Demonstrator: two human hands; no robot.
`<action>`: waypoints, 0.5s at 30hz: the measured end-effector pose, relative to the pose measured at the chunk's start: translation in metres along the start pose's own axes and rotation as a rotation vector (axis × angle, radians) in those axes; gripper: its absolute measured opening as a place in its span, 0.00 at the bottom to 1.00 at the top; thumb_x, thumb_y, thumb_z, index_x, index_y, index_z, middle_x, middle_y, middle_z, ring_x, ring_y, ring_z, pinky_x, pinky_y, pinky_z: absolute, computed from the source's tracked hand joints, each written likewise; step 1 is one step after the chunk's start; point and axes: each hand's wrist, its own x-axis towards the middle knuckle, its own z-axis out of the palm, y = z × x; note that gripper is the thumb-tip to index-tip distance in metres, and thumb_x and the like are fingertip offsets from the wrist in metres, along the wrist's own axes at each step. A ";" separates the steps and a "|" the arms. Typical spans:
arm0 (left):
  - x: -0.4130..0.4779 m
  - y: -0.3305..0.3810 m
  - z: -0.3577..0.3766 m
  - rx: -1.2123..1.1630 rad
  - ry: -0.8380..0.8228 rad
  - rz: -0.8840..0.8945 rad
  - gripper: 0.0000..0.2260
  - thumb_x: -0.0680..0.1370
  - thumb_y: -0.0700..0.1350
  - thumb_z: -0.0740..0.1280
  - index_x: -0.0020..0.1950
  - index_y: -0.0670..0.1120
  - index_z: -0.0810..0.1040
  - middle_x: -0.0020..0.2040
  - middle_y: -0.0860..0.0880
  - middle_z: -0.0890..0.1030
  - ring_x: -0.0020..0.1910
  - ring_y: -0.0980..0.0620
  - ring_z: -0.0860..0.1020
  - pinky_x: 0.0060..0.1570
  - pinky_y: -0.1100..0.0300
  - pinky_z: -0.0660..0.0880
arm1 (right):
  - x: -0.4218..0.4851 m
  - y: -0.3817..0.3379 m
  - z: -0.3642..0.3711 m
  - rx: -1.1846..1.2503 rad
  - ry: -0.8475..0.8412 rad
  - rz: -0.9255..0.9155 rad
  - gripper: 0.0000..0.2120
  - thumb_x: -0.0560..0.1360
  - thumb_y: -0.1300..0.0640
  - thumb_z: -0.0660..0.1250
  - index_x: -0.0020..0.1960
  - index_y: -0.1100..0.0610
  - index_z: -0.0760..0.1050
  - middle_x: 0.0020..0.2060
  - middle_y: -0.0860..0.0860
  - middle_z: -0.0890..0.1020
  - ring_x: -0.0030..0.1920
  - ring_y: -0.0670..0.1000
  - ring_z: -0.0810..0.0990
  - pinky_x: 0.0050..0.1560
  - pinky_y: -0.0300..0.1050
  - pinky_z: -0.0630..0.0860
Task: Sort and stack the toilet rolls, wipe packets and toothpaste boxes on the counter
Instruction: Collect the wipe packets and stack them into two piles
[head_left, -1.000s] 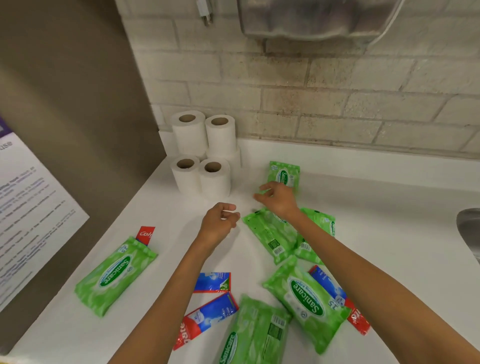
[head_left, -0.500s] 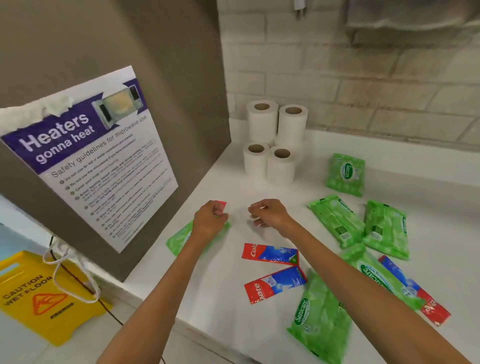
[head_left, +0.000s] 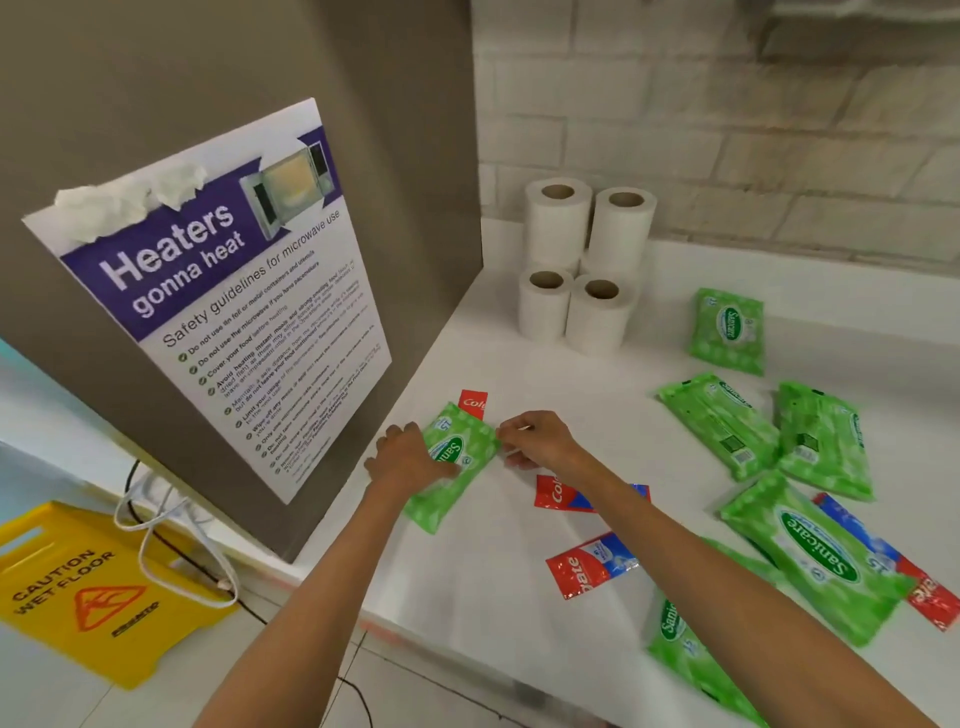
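While the left hand (head_left: 410, 460) lies on a green wipe packet (head_left: 460, 452) near the left edge of the white desk (head_left: 467, 597), fingers curled over its far side so it's gripping it, the right hand (head_left: 540, 441) is right at the packet's other edge with its fingers curled in. Honestly can't tell if it's pinching the wrapper or just touching it. A red toothpaste box (head_left: 474, 402) pokes out from under the packet's far end. Two more toothpaste boxes (head_left: 587, 566) lie to the right of it, nearer the front, one partly hidden under the right forearm. Toilet rolls (head_left: 597, 317) stand stacked in the back corner, two in front and taller stacks behind. The other green packets (head_left: 719, 426) are scattered over the right side, a big one lying across yet another toothpaste box. Microwave safety poster (head_left: 223, 291) is on the grey panel to the left, yellow wet floor sign (head_left: 88, 592) down on the floor.
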 end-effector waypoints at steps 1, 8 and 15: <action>0.000 -0.001 0.000 0.011 -0.003 0.001 0.36 0.67 0.59 0.73 0.66 0.42 0.65 0.66 0.41 0.67 0.69 0.43 0.65 0.65 0.48 0.68 | 0.001 0.001 0.002 0.003 0.008 0.003 0.11 0.74 0.58 0.68 0.54 0.63 0.77 0.41 0.56 0.80 0.30 0.48 0.79 0.30 0.35 0.77; 0.002 -0.002 0.002 -0.099 -0.005 0.006 0.38 0.64 0.55 0.77 0.65 0.40 0.65 0.65 0.40 0.67 0.66 0.42 0.69 0.60 0.50 0.71 | -0.002 0.005 0.003 0.062 0.019 0.012 0.10 0.74 0.59 0.68 0.53 0.63 0.77 0.35 0.53 0.79 0.31 0.50 0.79 0.36 0.38 0.79; 0.006 0.008 -0.016 -0.399 -0.057 0.085 0.08 0.70 0.42 0.72 0.39 0.43 0.73 0.53 0.39 0.80 0.52 0.41 0.79 0.47 0.54 0.74 | -0.012 0.008 -0.013 0.179 0.025 0.008 0.06 0.74 0.61 0.69 0.49 0.61 0.74 0.33 0.54 0.78 0.22 0.46 0.78 0.28 0.37 0.77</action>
